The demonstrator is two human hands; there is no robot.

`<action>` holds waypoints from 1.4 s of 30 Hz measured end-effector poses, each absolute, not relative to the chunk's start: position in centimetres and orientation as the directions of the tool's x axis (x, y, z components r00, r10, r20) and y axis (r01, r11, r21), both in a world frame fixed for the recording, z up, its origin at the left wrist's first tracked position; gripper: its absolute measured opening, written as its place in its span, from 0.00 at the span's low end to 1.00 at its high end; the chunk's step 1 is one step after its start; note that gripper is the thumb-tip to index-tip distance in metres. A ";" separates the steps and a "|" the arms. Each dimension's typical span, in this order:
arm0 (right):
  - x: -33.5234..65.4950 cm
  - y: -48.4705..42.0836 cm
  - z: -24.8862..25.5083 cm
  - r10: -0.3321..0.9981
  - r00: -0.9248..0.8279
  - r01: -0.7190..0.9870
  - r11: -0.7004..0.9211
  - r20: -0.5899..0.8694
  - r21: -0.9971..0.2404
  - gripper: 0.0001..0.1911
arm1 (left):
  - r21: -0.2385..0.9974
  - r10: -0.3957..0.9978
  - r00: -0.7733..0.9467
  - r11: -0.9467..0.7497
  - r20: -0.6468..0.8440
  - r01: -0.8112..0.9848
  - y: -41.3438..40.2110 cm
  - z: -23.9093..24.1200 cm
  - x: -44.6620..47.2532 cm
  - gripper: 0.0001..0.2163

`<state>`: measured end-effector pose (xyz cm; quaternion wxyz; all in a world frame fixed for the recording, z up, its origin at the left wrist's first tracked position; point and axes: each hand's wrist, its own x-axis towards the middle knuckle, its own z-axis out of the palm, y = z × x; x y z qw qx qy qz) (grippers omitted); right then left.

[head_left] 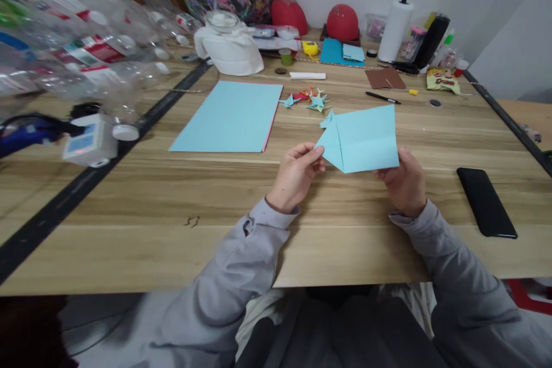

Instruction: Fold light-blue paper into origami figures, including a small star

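A light-blue folded sheet of paper (368, 138) is held up above the table between both hands. Its left end narrows to a folded point, and a crease runs down near that end. My left hand (297, 172) pinches the pointed end between thumb and fingers. At the lower right corner, my right hand (405, 181) grips the paper, with its fingers partly behind the sheet. Just beyond the paper lie several small coloured folded-paper pieces (317, 99). To the left rests a stack of large light-blue sheets (233, 118) with a pink edge showing.
A black phone (486, 202) lies at the right. Further back are a pen (383, 98), brown paper (385, 77), a yellow tape measure (309, 48) and a paper towel roll (395, 31). Plastic bottles (86, 52) and a white device (90, 139) crowd the left side.
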<state>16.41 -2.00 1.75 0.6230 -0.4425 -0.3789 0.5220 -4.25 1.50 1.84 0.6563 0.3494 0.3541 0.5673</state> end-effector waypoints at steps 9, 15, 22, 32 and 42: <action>17.1 -1.9 2.3 0.973 -0.121 -0.300 -0.223 -0.195 -0.928 0.18 | 0.958 0.733 0.678 0.236 -0.064 -0.164 0.5 2.5 -5.2 0.10; 16.2 -3.5 1.9 0.823 -0.516 -0.034 -0.295 -0.236 -0.955 0.25 | 0.973 0.803 0.594 0.175 -0.052 -0.152 0.5 2.3 -5.0 0.13; 15.0 -3.1 1.6 0.895 -0.434 0.174 -0.027 -0.102 -0.984 0.26 | 0.995 0.851 0.523 0.087 -0.051 -0.045 0.2 1.5 -3.9 0.16; 14.2 -3.2 1.2 0.953 -0.286 0.235 -0.030 -0.098 -0.972 0.24 | 0.987 0.902 0.403 -0.148 0.158 -0.056 -0.3 1.3 -2.5 0.14; 14.3 -3.5 1.2 0.943 -0.297 0.174 -0.101 -0.150 -0.980 0.20 | 0.997 0.924 0.372 -0.079 0.082 -0.022 -0.4 1.2 -2.4 0.16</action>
